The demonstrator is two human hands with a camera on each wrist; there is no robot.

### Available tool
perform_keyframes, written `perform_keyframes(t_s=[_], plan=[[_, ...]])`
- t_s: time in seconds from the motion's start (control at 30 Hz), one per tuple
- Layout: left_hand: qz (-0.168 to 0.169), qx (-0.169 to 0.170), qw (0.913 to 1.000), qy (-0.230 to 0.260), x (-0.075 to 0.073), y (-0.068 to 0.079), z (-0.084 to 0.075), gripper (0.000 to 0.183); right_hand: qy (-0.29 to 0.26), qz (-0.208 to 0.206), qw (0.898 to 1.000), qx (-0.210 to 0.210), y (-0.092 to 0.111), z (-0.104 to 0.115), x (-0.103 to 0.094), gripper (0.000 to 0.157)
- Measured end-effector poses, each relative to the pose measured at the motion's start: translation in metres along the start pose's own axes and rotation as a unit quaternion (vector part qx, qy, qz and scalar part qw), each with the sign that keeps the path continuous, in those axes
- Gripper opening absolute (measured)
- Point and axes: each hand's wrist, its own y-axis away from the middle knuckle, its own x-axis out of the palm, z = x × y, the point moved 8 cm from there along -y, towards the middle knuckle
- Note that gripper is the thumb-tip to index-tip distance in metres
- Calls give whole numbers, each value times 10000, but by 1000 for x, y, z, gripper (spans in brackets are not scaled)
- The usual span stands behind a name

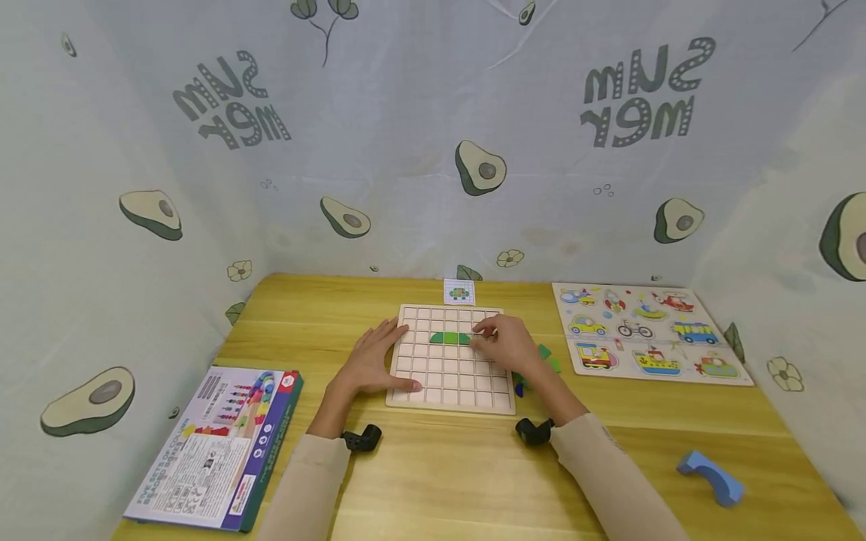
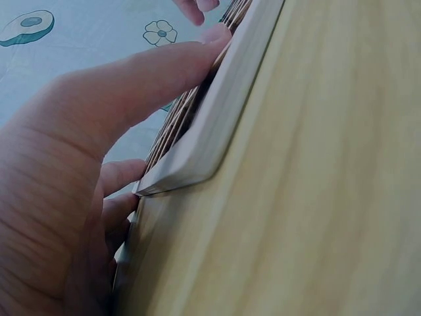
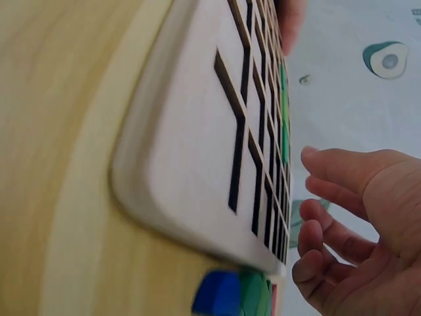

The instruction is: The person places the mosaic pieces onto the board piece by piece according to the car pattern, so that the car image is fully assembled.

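Left hand [image 1: 370,362] rests spread on wooden grid board [image 1: 451,379] at left edge; right hand [image 1: 506,343], relaxed, empty, hovers beside three green tiles [image 1: 450,338].

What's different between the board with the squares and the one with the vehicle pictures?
The grid board is divided into squares, with green pieces lying on it; the vehicle board shows colourful vehicles instead. The left hand rests on the grid board, while neither hand touches the vehicle board. Both boards lie flat on the wooden table.
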Motion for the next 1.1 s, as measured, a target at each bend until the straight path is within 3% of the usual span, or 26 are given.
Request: perform_keyframes(t_s=[0.57,1.1], plan=[[55,-18,10000,-55,3,0,5,118,239,-228,9985,433,30,-40,-48,27],[65,15,10000,-58,3,-1,1,119,478,2,9975,524,36,-56,-47,22]])
